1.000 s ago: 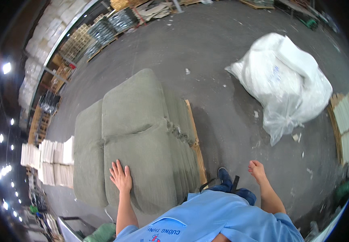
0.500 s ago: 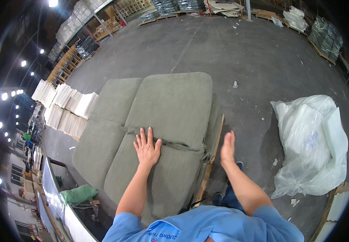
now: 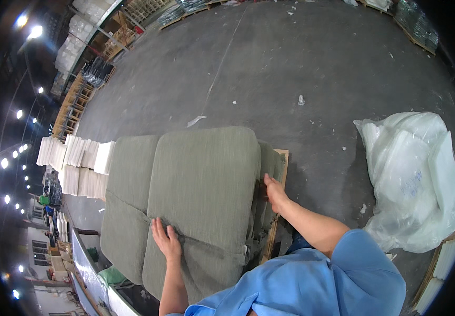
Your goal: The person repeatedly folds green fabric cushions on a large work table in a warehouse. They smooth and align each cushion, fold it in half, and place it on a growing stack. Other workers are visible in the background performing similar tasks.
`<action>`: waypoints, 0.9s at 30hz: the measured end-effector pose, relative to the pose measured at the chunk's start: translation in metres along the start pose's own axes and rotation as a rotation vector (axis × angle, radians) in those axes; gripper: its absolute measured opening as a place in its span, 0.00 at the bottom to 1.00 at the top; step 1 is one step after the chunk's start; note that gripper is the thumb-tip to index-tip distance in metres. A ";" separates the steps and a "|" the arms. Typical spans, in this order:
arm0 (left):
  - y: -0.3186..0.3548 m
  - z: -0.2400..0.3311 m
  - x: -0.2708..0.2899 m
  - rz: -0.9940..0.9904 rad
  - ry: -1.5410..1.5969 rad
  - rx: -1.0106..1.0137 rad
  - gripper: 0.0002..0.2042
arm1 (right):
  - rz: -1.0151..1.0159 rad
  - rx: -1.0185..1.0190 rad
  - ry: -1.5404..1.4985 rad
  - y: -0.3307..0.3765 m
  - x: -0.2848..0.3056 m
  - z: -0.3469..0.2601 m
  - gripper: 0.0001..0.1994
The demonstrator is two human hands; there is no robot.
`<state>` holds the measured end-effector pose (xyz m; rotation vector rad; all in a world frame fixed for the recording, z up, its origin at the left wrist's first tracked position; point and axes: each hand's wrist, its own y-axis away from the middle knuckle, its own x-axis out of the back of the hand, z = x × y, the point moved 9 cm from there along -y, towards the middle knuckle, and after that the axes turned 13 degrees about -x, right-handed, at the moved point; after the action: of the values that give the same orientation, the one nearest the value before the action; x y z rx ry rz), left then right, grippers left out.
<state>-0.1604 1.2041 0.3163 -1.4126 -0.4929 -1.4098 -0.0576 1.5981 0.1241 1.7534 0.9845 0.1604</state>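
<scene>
Before me lies a stack of grey-green upholstered cushions (image 3: 201, 179), its top layer divided into padded sections by seams. My left hand (image 3: 166, 239) rests palm down on the top, by the crosswise seam, with fingers spread. At the stack's right side, my right hand (image 3: 275, 194) is held upright with straight fingers, its tips at the cushion edges; whether the palm presses on them is hard to tell. Neither hand grips anything. Under the stack, a wooden pallet (image 3: 284, 168) shows along the right side.
A large clear plastic bag of white padding (image 3: 409, 179) sits on the floor at right. Stacked white slabs (image 3: 82, 166) stand at left. A metal-edged table (image 3: 93, 274) and a green sack (image 3: 111, 276) are at lower left. Wrapped pallet loads (image 3: 417, 26) line the far right.
My right hand has moved left from beside the stack to its right edge. My left hand stays on top near the seam. The view has shifted, and the stack appears lower.
</scene>
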 end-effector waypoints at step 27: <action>-0.158 -0.057 -0.046 -0.280 -0.020 0.278 0.40 | 0.102 0.041 0.125 -0.037 0.007 -0.009 0.22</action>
<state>-0.3318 1.2328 0.3203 -1.1660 -0.8912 -1.4806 -0.0779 1.6121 0.0942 1.8501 0.9940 0.3206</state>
